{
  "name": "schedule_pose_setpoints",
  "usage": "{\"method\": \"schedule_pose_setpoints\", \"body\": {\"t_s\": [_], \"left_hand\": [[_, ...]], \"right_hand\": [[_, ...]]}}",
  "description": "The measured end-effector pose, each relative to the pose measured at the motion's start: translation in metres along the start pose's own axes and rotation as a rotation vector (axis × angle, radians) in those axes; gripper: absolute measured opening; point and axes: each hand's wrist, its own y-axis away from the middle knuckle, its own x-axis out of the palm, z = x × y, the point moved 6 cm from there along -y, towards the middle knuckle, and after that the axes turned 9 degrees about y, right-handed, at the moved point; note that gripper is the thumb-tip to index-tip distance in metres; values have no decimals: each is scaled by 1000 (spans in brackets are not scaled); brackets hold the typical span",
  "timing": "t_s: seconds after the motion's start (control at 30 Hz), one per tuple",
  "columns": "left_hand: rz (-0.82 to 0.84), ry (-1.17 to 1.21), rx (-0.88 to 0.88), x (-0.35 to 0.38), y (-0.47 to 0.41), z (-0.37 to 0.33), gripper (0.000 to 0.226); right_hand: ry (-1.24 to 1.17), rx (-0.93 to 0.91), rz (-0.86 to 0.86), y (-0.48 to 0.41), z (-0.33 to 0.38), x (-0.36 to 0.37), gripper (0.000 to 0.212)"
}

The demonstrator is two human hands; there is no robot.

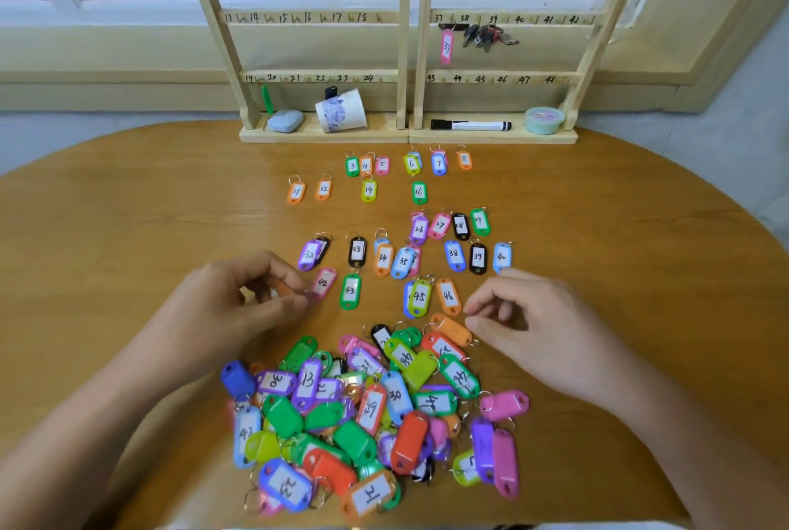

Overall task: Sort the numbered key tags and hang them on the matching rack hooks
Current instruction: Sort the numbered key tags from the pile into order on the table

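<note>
**Inspector A:** A round wooden table (128, 230) is recorded below a window; the wooden rack (410, 38) stands at its far edge. On the rack base a paper cup (341, 110), a marker (469, 125) and a small tub (544, 119) are noted.

**Inspector B:** An unsorted pile of key tags (367, 414) lies by the near edge, sorted rows beyond it. Tag 37 (446, 46) is hung beside a key bunch (486, 36).

**Inspector A:** The left hand (239, 299) is pinched at tag 42 (323, 282). The right hand (525, 316) is held with fingertips nearly together, nothing gripped, beside an orange tag (452, 328).
</note>
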Motion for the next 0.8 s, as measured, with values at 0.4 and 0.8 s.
{"method": "schedule_pose_setpoints", "body": {"t_s": [0.4,0.8], "left_hand": [[230,-58,-14,-27,61,38,48],[244,-48,8,-30,57,42,38]], "right_hand": [[104,-56,86,24,2,11,18],[-44,-33,-15,11,8,-1,16]]}}
